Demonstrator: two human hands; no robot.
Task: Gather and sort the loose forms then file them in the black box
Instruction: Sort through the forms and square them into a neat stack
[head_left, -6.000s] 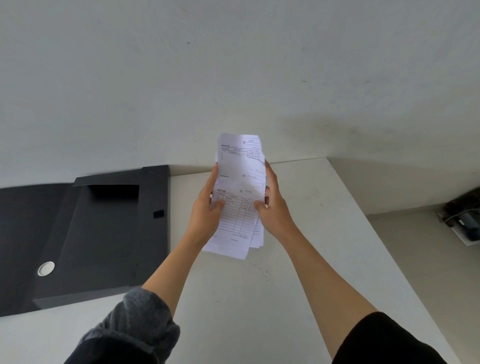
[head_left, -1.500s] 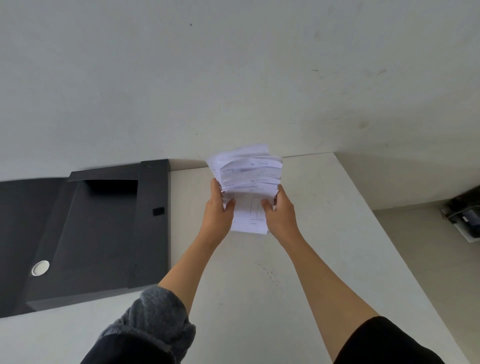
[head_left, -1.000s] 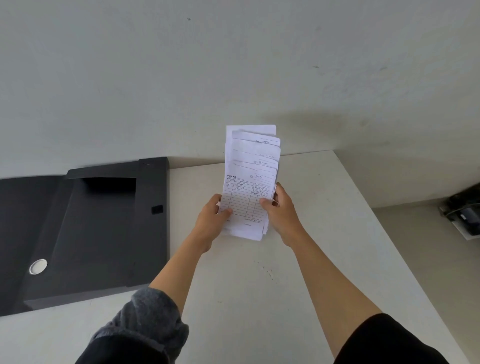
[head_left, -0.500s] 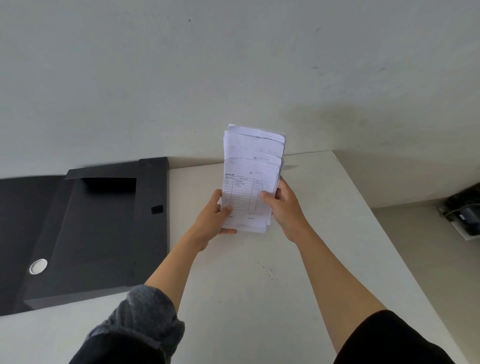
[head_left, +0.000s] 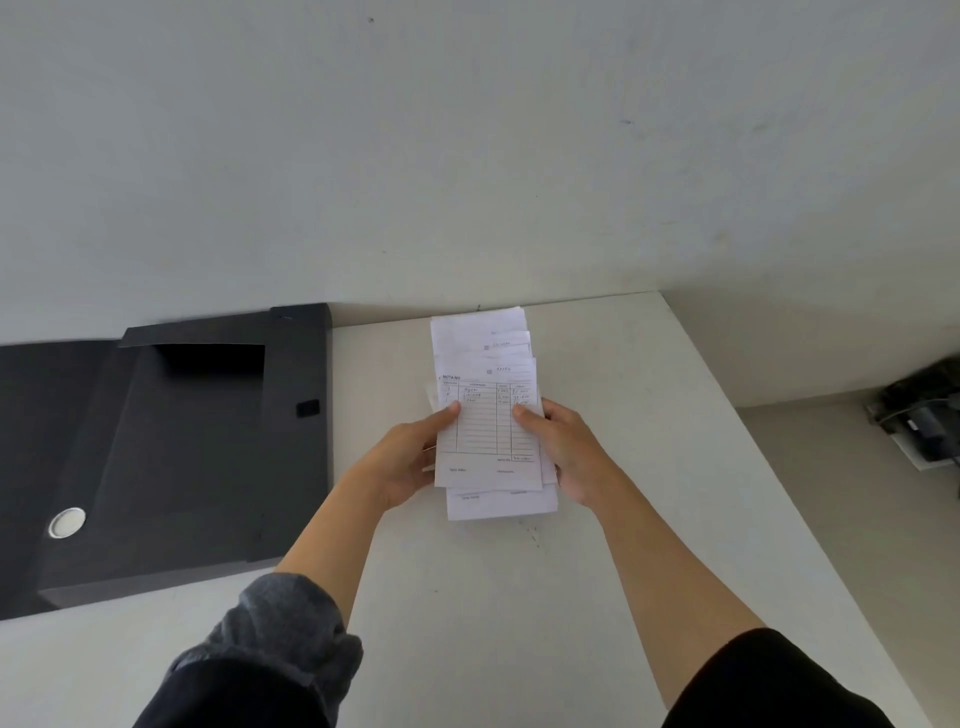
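Note:
A stack of white printed forms (head_left: 485, 395) is held over the white table, fanned so that several top edges show. The front sheet carries a ruled table with handwriting. My left hand (head_left: 408, 460) grips the stack's left edge, thumb on the front sheet. My right hand (head_left: 563, 449) grips the right edge the same way. The black box (head_left: 171, 441) lies open on the table to the left of my hands, its inside bare, with a round white button (head_left: 66, 522) on its flap.
The white table (head_left: 467, 597) butts against a pale wall (head_left: 467, 156) at the back. Its right edge drops to a floor where a dark device on a white base (head_left: 922, 421) sits.
The stack has come down from upright in front of the wall to lie lower and flatter over the table. Both hands still hold it, now further apart on its edges.

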